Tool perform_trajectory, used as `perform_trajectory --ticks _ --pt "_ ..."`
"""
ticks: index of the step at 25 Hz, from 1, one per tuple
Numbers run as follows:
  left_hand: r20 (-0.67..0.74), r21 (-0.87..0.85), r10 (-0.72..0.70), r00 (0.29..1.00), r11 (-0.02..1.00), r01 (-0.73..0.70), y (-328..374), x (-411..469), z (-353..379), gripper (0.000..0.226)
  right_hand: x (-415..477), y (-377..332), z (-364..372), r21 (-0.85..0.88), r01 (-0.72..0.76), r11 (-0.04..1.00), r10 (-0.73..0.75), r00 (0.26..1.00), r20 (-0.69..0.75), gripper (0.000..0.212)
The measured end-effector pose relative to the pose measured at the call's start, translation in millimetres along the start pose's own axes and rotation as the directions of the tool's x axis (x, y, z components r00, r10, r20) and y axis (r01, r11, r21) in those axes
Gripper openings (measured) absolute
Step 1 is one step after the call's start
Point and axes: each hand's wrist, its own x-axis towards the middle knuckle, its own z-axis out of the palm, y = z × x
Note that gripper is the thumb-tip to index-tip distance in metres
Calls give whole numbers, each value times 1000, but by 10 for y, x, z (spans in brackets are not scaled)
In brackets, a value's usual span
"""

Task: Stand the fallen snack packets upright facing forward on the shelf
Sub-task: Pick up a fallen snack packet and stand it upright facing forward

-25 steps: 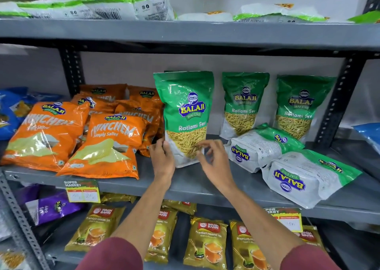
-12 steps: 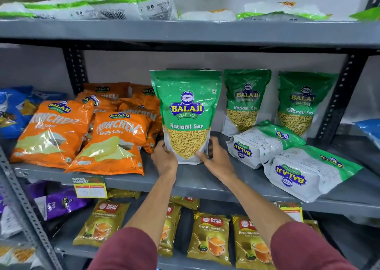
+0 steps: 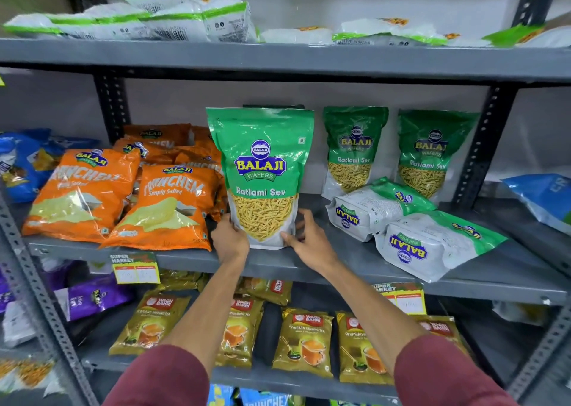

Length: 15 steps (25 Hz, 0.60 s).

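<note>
A green Ratlami Sev packet (image 3: 262, 164) stands upright, front label forward, near the front edge of the grey middle shelf (image 3: 355, 263). My left hand (image 3: 230, 238) grips its lower left corner. My right hand (image 3: 310, 241) holds its lower right corner with thumb on the front. Two more green packets (image 3: 355, 149) (image 3: 432, 155) stand upright at the back right. Two packets lie fallen on their sides, white backs showing: one (image 3: 374, 209) behind, one (image 3: 432, 244) nearer the front.
Orange Crunchem chip bags (image 3: 160, 207) lean in rows to the left. Blue bags sit at the far left (image 3: 18, 164) and far right (image 3: 547, 198). White-green packets (image 3: 185, 19) lie on the top shelf. Yellow tea packets (image 3: 306, 340) fill the shelf below. A steel upright (image 3: 482, 155) stands at right.
The held green packet turned from angled to squarely facing forward and upright. Both hands closed onto its lower corners. The camera moved closer.
</note>
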Motion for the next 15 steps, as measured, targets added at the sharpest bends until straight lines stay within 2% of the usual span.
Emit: perform_trajectory --ticks 5,7,8,10,11,13,15 --pt "-23 19 59 998 998 -59 -16 -67 -10 27 -24 -25 -69 26 -32 999 30 997 76 58" --pt "-121 -100 99 988 989 -111 19 -134 -11 29 -52 -37 -130 22 -25 999 22 992 127 67" --pt "-205 -173 147 968 968 -184 32 -185 -7 32 -72 -42 -164 -5 -9 1000 9 993 120 72" --pt "-368 -217 295 882 895 -390 69 -336 37 35 -88 -71 -294 -61 10 998 -9 1000 24 75" --pt "-399 -196 390 830 848 -493 94 -419 81 34 -80 -107 -389 -72 18 997 -21 999 -40 71" --pt "-371 -164 597 711 712 -683 193 -581 251 28 -44 -182 -643 -69 23 997 -34 986 -163 61" --pt "-244 -199 761 601 567 -799 354 -696 447 24 2 -206 -904 -68 14 998 -31 969 -246 55"
